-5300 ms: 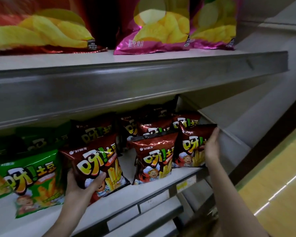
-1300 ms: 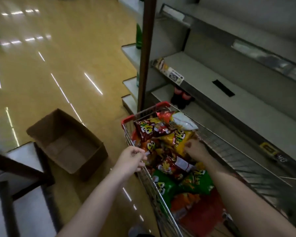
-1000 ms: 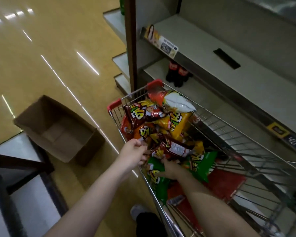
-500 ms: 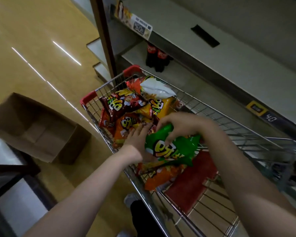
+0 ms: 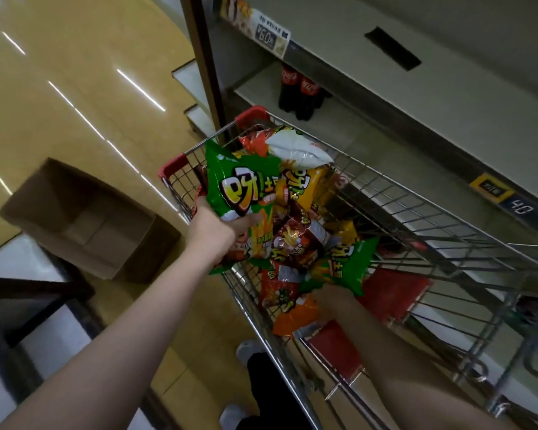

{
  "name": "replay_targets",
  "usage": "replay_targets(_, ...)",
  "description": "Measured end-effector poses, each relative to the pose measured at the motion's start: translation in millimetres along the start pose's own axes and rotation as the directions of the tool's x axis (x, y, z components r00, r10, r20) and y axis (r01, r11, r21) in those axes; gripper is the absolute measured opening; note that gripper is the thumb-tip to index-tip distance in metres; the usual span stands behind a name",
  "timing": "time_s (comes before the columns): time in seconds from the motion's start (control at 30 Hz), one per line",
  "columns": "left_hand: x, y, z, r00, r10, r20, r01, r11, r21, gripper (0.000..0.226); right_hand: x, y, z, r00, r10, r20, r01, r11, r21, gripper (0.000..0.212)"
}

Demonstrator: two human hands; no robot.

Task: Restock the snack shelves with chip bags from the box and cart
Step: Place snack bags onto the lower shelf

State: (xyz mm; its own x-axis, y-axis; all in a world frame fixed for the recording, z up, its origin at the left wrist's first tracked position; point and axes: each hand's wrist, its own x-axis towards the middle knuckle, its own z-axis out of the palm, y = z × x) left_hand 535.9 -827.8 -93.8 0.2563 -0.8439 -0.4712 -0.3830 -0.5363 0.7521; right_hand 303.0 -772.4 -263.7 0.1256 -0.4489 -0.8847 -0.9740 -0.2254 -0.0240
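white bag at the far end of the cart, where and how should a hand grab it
Probably by the near, lower edge of the white bag, coming from above. It lies flat on top of the pile at the cart's far end, nothing on it, so fingers can pinch the puffed edge and lift.

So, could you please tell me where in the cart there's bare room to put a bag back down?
The near end of the cart is free: bare wire floor around the red flap, right of the pile. The far end, by the red corners, is crowded with chip bags. The left hand holds a green bag above the left rim; the right hand grips another green bag.
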Motion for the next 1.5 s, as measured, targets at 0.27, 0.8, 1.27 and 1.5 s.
replay_targets(0.27,-20,-13,-25,0.998,-0.056,-0.003,0.056,0.998,-0.040,0.087,-10,-2,-15,0.980,-0.052,-0.193,0.043,0.998,-0.049,0.038)
replay_targets(0.8,-77,-24,-109,0.990,-0.008,-0.140,-0.016,0.985,-0.171,0.069,-229,-49,-184,0.598,-0.290,-0.747,0.680,0.676,0.282,0.026)
replay_targets(1.27,-226,-140,-291,0.889,-0.213,-0.406,-0.017,0.869,-0.494,0.040,-248,-272,-221,0.405,-0.583,-0.705,0.861,-0.018,0.509,0.060)
replay_targets(1.5,-323,-215,-329,0.579,-0.498,-0.645,-0.206,0.676,-0.707,0.075,-258,-439,-177,0.356,-0.716,-0.601,0.582,-0.333,0.742,0.012)
